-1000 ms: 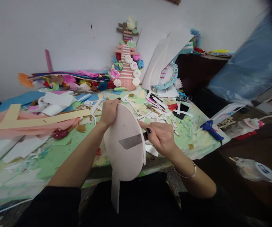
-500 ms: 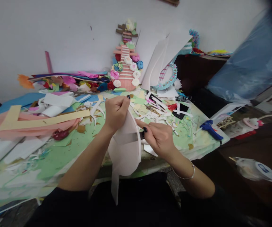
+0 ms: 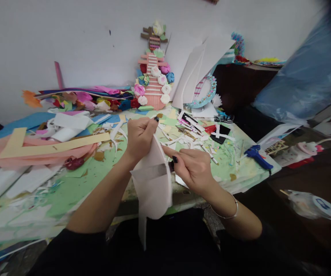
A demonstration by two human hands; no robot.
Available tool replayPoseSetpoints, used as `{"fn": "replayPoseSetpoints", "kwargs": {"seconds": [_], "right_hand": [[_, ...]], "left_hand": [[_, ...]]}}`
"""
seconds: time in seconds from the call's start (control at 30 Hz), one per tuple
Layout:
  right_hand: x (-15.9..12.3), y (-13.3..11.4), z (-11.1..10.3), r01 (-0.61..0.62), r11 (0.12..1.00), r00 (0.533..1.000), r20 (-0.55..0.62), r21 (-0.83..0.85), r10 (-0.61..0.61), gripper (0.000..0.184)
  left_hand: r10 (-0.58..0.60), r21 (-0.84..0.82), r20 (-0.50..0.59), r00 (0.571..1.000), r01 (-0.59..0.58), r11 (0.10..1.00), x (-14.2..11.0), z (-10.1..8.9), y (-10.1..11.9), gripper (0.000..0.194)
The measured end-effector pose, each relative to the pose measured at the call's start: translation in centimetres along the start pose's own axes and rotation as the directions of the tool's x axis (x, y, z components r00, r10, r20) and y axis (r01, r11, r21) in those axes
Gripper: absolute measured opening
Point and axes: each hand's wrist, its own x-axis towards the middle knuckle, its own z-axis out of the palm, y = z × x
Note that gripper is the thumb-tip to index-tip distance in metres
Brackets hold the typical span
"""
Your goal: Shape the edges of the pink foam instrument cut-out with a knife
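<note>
My left hand (image 3: 140,136) is closed round the top edge of a white rounded foam sheet (image 3: 154,188), holding it upright over the table's front edge. A narrow strip of the sheet hangs down toward my lap. My right hand (image 3: 192,168) grips the handle of a utility knife, and its grey blade (image 3: 151,171) lies across the sheet, pointing left. Both hands are close together, just above the green table mat (image 3: 76,184).
Paper scraps, pink and yellow card strips (image 3: 39,147) and white sheets litter the table. A pink paper tower with paper flowers (image 3: 154,82) stands at the back. A blue glue gun (image 3: 257,157) lies at the right edge, a blue plastic bag (image 3: 306,80) beyond it.
My left hand has moved right and closed more over the sheet's top, turning the sheet edge-on. The right hand with the knife has shifted slightly up and left.
</note>
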Motion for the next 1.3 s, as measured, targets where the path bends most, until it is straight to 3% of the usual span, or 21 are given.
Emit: {"fn": "replayPoseSetpoints", "kwargs": {"seconds": [0.43, 0.73, 1.1, 1.3], "right_hand": [[-0.4, 1.2, 0.3, -0.079, 0.997, 0.997, 0.015, 0.024, 0.079, 0.039], [-0.5, 0.4, -0.7, -0.024, 0.998, 0.999, 0.037, 0.049, 0.022, 0.037], [-0.3, -0.2, -1.1, -0.103, 0.993, 0.99, 0.102, 0.056, 0.097, 0.038], [-0.4, 0.1, -1.0, -0.149, 0.985, 0.981, 0.136, 0.082, 0.137, 0.039]], "left_hand": [[-0.002, -0.022, 0.027, 1.0, 0.002, 1.0, -0.5, -0.1, 0.7, 0.044], [-0.029, 0.009, 0.011, 1.0, 0.028, 1.0, -0.4, -0.2, 0.3, 0.043], [0.112, 0.146, 0.036, 0.993, -0.116, 0.982, -0.6, 0.0, 1.0, 0.043], [0.073, 0.107, 0.059, 0.996, -0.079, 0.991, -0.8, -0.2, 1.0, 0.042]]}}
